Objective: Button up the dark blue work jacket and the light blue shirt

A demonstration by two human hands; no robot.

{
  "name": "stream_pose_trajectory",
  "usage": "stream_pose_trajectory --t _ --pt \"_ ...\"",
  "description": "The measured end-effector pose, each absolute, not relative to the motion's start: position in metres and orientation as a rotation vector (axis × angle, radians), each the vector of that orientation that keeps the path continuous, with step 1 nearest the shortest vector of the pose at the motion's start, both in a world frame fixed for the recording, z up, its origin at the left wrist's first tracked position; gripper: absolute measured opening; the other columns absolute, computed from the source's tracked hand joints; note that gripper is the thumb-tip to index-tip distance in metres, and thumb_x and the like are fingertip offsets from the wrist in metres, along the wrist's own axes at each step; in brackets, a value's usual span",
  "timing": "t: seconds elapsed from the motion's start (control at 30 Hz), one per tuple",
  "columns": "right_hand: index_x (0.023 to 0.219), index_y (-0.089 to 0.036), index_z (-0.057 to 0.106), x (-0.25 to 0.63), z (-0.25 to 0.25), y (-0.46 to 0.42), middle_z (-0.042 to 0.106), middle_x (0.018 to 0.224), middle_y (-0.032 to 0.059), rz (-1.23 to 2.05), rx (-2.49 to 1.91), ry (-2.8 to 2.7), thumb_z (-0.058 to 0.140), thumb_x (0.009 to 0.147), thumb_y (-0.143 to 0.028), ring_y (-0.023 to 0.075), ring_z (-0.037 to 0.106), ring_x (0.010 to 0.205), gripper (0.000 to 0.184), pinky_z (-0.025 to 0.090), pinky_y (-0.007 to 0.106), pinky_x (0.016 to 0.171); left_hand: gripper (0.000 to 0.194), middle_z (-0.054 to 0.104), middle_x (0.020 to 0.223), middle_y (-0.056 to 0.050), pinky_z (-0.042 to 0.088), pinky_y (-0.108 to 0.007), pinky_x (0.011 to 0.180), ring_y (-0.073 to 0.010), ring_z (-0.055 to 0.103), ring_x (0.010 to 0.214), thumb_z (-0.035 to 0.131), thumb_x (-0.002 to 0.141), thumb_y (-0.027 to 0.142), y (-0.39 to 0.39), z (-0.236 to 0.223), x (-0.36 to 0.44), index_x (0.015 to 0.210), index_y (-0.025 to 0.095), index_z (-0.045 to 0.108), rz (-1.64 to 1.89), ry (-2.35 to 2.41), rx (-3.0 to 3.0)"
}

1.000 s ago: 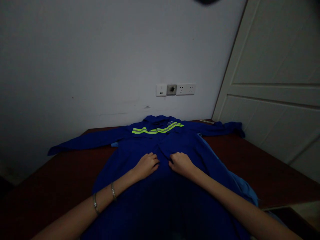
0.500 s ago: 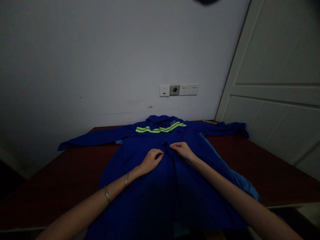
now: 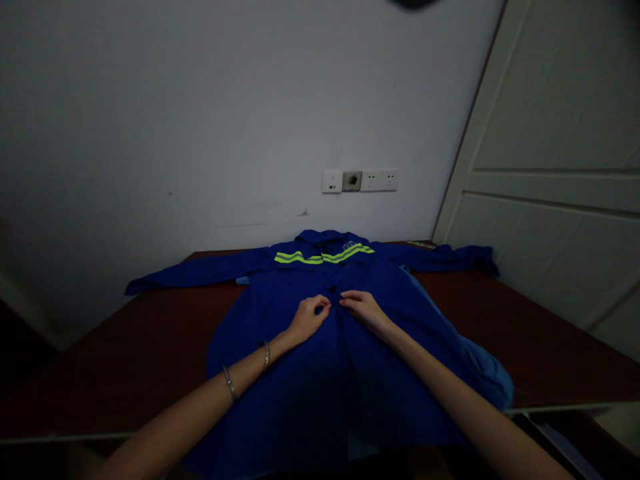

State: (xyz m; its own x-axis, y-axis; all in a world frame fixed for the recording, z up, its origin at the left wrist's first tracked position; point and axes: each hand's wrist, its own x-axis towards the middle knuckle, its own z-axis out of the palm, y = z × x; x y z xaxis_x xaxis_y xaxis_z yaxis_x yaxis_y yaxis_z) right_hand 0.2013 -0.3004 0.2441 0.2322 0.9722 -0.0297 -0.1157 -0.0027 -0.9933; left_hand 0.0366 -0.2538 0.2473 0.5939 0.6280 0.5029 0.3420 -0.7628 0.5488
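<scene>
A blue work jacket (image 3: 280, 313) with yellow-green and grey reflective bands across the chest lies front up, collar towards the wall and sleeves spread to both sides. My left hand (image 3: 309, 319) pinches cloth beside the front opening, thumb and forefinger closed at the edge. Just across the opening, my right hand (image 3: 367, 310) is closed in a pinch on the other front edge. A narrow gap parts the fingertips. Below the hands the opening runs down as a dark fold. Whether a button sits between the fingers is too small to tell.
Under the jacket is a dark red-brown table (image 3: 125, 360), pushed against a pale wall (image 3: 200, 120). Wall sockets (image 3: 379, 180) sit above the collar. A white panelled door (image 3: 550, 187) stands at the right, close to the right sleeve. Light blue cloth (image 3: 487, 373) shows along the jacket's right side.
My right hand has come slightly down, and my left hand has shifted a little to the right. The fingertips are closer together at the front opening. The view has shifted slightly.
</scene>
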Motion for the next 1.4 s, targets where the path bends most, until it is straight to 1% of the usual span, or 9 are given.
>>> stream_pose_trajectory --t 0.07,0.17,0.4,0.53,0.73,0.87,1.13,1.27,1.4 --pt "0.078 -0.013 0.063 0.200 0.244 -0.302 0.057 0.056 -0.0028 1.074 -1.237 -0.995 0.068 0.052 -0.022 0.0070 0.045 0.046 0.029 0.031 0.019 0.045 0.011 0.066 0.081 -0.002 0.044 -0.025 0.075 -0.0150 0.061 0.079 0.051 0.077 0.019 -0.255 0.247 0.036 0.082 0.017 0.061 1.012 0.777 2.407" --pt "0.079 -0.012 0.064 0.200 0.245 -0.305 0.062 0.063 0.0002 1.039 -1.258 -1.073 0.067 0.052 -0.024 0.0101 0.051 0.054 0.029 0.037 0.021 0.052 0.011 0.066 0.082 -0.002 0.044 -0.024 0.076 -0.0146 0.061 0.080 0.052 0.076 0.017 -0.257 0.248 0.035 0.082 0.017 0.061 1.026 0.743 2.388" --pt "0.082 -0.011 0.067 0.201 0.242 -0.305 0.066 0.066 0.0022 0.949 -1.363 -1.207 0.061 0.058 -0.022 0.0118 0.054 0.056 0.027 0.041 0.023 0.055 0.012 0.066 0.081 -0.001 0.043 -0.023 0.073 -0.0130 0.062 0.078 0.051 0.077 0.016 -0.259 0.248 0.034 0.088 0.018 0.055 1.028 0.682 2.375" --pt "0.083 -0.011 0.067 0.200 0.240 -0.303 0.066 0.068 0.0027 0.922 -1.364 -1.236 0.059 0.059 -0.021 0.0122 0.055 0.057 0.028 0.041 0.023 0.056 0.013 0.065 0.078 0.000 0.042 -0.023 0.072 -0.0130 0.062 0.076 0.050 0.078 0.017 -0.260 0.248 0.034 0.091 0.019 0.050 1.042 0.697 2.382" --pt "0.083 -0.010 0.068 0.202 0.241 -0.303 0.066 0.072 0.0040 0.882 -1.358 -1.280 0.058 0.059 -0.022 0.0137 0.056 0.062 0.029 0.041 0.024 0.058 0.010 0.065 0.077 0.000 0.041 -0.023 0.072 -0.0132 0.062 0.076 0.049 0.079 0.018 -0.261 0.249 0.035 0.089 0.019 0.047 1.047 0.708 2.373" --pt "0.085 -0.008 0.068 0.201 0.243 -0.305 0.065 0.069 0.0036 0.884 -1.373 -1.270 0.057 0.059 -0.022 0.0128 0.054 0.060 0.031 0.040 0.023 0.056 0.010 0.065 0.077 0.000 0.041 -0.023 0.072 -0.0133 0.062 0.076 0.048 0.080 0.018 -0.261 0.248 0.035 0.089 0.019 0.046 1.052 0.694 2.368" --pt "0.088 -0.008 0.067 0.199 0.250 -0.310 0.062 0.060 0.0014 0.912 -1.413 -1.269 0.056 0.061 -0.022 0.0122 0.051 0.055 0.033 0.038 0.023 0.054 0.009 0.065 0.078 0.000 0.041 -0.023 0.070 -0.0135 0.062 0.076 0.047 0.080 0.018 -0.260 0.247 0.034 0.089 0.019 0.046 1.037 0.699 2.374" --pt "0.087 -0.009 0.068 0.199 0.250 -0.311 0.062 0.060 0.0012 0.916 -1.414 -1.274 0.056 0.060 -0.022 0.0121 0.051 0.055 0.032 0.038 0.022 0.053 0.010 0.065 0.079 0.000 0.041 -0.024 0.070 -0.0138 0.062 0.077 0.047 0.080 0.017 -0.261 0.248 0.033 0.089 0.020 0.046 1.017 0.703 2.374" --pt "0.085 -0.011 0.069 0.200 0.249 -0.311 0.062 0.061 0.0022 0.929 -1.394 -1.306 0.056 0.065 -0.029 0.0114 0.051 0.054 0.030 0.036 0.021 0.049 0.011 0.065 0.080 -0.001 0.042 -0.024 0.071 -0.0137 0.062 0.078 0.047 0.080 0.017 -0.263 0.251 0.033 0.090 0.020 0.045 1.007 0.705 2.362"
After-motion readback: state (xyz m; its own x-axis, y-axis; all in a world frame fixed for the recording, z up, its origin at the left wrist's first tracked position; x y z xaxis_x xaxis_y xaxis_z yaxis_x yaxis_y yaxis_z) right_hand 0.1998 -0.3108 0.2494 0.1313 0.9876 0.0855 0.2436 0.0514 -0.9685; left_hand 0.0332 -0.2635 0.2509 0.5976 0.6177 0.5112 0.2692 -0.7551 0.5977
